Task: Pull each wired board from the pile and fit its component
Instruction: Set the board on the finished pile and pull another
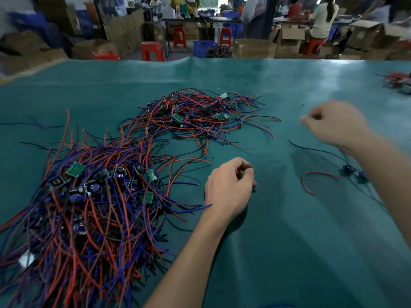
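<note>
L hand (230, 185), fingers curled in a pinch grip on sth tiny & dark, prob a component kept ready for fitting, sits beside near pile (89, 196) on desk (278, 241); R hand (333, 123) blurred, grip unclear.

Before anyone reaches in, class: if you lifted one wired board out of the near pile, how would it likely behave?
Its wires would probably flop and trail, since those in the near pile lie in loose curves. It would likely snag and drag neighbours along, as the strands cross thickly. The small green boards look light, so weight seems no issue.
</note>
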`<state>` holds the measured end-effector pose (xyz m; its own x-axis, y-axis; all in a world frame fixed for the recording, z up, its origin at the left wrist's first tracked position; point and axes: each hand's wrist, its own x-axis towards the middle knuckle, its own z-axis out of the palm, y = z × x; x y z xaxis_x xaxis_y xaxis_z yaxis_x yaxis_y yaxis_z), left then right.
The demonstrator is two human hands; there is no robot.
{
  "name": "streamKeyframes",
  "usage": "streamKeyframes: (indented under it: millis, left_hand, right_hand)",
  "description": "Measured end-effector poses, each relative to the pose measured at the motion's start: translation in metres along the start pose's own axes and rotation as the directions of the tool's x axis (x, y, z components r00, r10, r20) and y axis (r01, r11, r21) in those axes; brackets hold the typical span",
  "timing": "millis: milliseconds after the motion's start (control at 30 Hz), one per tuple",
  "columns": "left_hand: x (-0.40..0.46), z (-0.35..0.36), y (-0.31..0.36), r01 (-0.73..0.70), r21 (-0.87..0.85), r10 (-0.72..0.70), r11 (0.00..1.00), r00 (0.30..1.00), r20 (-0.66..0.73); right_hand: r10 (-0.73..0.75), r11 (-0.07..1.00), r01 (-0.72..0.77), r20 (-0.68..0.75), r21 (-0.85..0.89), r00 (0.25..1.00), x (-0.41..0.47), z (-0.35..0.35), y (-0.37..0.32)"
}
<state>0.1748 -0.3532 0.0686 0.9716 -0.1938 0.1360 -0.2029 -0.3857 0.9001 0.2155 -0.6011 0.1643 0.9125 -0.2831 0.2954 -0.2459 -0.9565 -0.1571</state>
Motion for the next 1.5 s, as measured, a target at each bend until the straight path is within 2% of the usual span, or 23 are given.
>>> streamKeyframes:
  millis: [67,133,200,300,500,567,633,667,733,833,900,933,967,1000,1067,1133,1167,1233,1300,1433,1500]
  left_hand:
    - [0.0,-0.001,0.0,0.007,-0.005,-0.007,1.0,0.999,-0.041]
    - [0.0,-0.002,-0.001,0.004,-0.021,-0.006,1.0,0.995,-0.098]
    - [0.001,-0.004,0.0,0.014,-0.045,-0.021,0.999,0.986,-0.164]
    - [0.001,-0.005,0.0,0.033,-0.097,-0.053,0.995,0.975,-0.218]
    - [0.004,-0.003,-0.001,0.057,-0.189,-0.105,0.98,0.961,-0.256]
    - [0.004,-0.002,-0.001,0.078,-0.225,-0.133,0.971,0.962,-0.239]
    - [0.003,-0.003,-0.001,0.076,-0.263,-0.144,0.962,0.958,-0.25]
    - [0.002,-0.003,-0.001,0.069,-0.291,-0.148,0.954,0.954,-0.26]
    - [0.002,-0.003,-0.002,0.069,-0.325,-0.163,0.943,0.949,-0.27]
    - [0.003,-0.001,-0.004,0.086,-0.296,-0.166,0.951,0.952,-0.258]
    - [0.004,0.0,-0.006,0.077,-0.294,-0.153,0.953,0.957,-0.245]
    - [0.004,0.0,-0.007,0.069,-0.29,-0.14,0.955,0.962,-0.233]
    - [0.003,-0.001,-0.007,0.06,-0.279,-0.123,0.958,0.969,-0.214]
    - [0.003,-0.001,-0.006,0.047,-0.263,-0.1,0.964,0.976,-0.191]
    - [0.002,-0.003,-0.007,0.012,-0.193,-0.044,0.981,0.986,-0.16]
    - [-0.001,-0.002,-0.005,-0.038,-0.077,0.029,0.996,0.993,-0.115]
    - [-0.003,-0.001,-0.005,-0.058,-0.032,0.056,0.998,0.995,-0.085]
    - [-0.005,0.0,-0.004,-0.07,0.013,0.07,0.997,0.997,-0.03]
    - [-0.007,-0.001,-0.004,-0.073,0.049,0.072,0.996,0.997,0.024]
    - [-0.008,-0.002,-0.002,-0.091,0.073,0.085,0.993,0.993,0.085]
    - [-0.008,-0.002,-0.001,-0.084,0.066,0.079,0.994,0.994,0.075]
  right_hand:
    - [-0.223,0.97,0.213,0.08,0.117,0.972,-0.005,0.016,-0.06]
    - [-0.304,0.947,0.272,0.197,0.174,0.932,-0.01,0.04,-0.106]
    - [-0.256,0.959,0.219,0.213,0.18,0.943,-0.013,0.065,-0.131]
    - [-0.154,0.971,0.125,0.133,0.204,0.979,-0.015,0.082,-0.135]
    - [-0.038,0.952,0.023,0.041,0.306,0.998,-0.03,0.051,-0.094]
    - [-0.003,0.895,-0.016,0.043,0.446,0.999,-0.049,0.037,-0.079]
    - [-0.021,0.752,-0.086,0.155,0.653,0.988,-0.076,0.026,-0.07]
    - [-0.074,0.675,-0.122,0.231,0.728,0.97,-0.09,0.021,-0.067]
    - [-0.244,0.606,-0.141,0.352,0.783,0.904,-0.112,0.014,-0.064]
    - [-0.469,0.612,-0.122,0.483,0.782,0.739,-0.122,0.006,-0.065]
    - [-0.548,0.612,-0.144,0.549,0.777,0.632,-0.124,0.005,-0.067]
    - [-0.565,0.619,-0.152,0.571,0.771,0.595,-0.124,0.007,-0.066]
    - [-0.564,0.625,-0.152,0.578,0.766,0.589,-0.124,0.01,-0.066]
    - [-0.54,0.627,-0.149,0.565,0.765,0.624,-0.124,0.013,-0.064]
    - [-0.416,0.597,-0.151,0.465,0.788,0.782,-0.121,0.024,-0.065]
    - [-0.179,0.526,-0.162,0.295,0.835,0.939,-0.118,0.035,-0.067]
    - [-0.069,0.489,-0.163,0.224,0.857,0.972,-0.116,0.04,-0.07]
    - [0.053,0.413,-0.19,0.185,0.891,0.981,-0.116,0.047,-0.076]
    - [0.104,0.288,-0.277,0.258,0.917,0.961,-0.115,0.049,-0.077]
    - [0.039,0.018,-0.4,0.399,0.916,0.916,-0.113,0.045,-0.072]
    - [0.062,0.001,-0.374,0.373,0.928,0.926,-0.111,0.044,-0.069]
